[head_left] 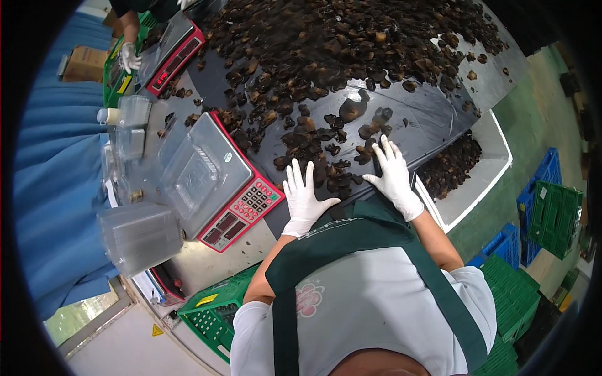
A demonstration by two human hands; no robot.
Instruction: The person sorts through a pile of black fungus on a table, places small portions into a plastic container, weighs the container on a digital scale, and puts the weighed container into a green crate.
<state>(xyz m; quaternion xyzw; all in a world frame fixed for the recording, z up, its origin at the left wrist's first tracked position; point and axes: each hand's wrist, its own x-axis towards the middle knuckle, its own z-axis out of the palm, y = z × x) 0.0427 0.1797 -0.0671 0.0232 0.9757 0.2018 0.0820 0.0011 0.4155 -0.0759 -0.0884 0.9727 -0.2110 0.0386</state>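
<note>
Dark brown, mushroom-like pieces [301, 37] are heaped across a table covered with black plastic sheeting [433, 116]. My left hand [304, 199], in a white glove, lies palm down near the table's front edge with its fingers spread. Right beside it is a small cluster of loose pieces [338, 178]. On the other side of that cluster my right hand [396, 180], gloved too, has its fingers stretched out and a few pieces at its fingertips. Neither hand holds anything. A red digital scale [248, 203] with a clear plastic tray [197, 172] on top stands just left of my left hand.
Stacked clear plastic containers [139, 235] stand at the left. A second red scale [179, 59] is at the far left, near a co-worker's gloved hand [130, 58]. A white bin [498, 166] holding more pieces stands at right; green crates [555, 216] sit on the floor.
</note>
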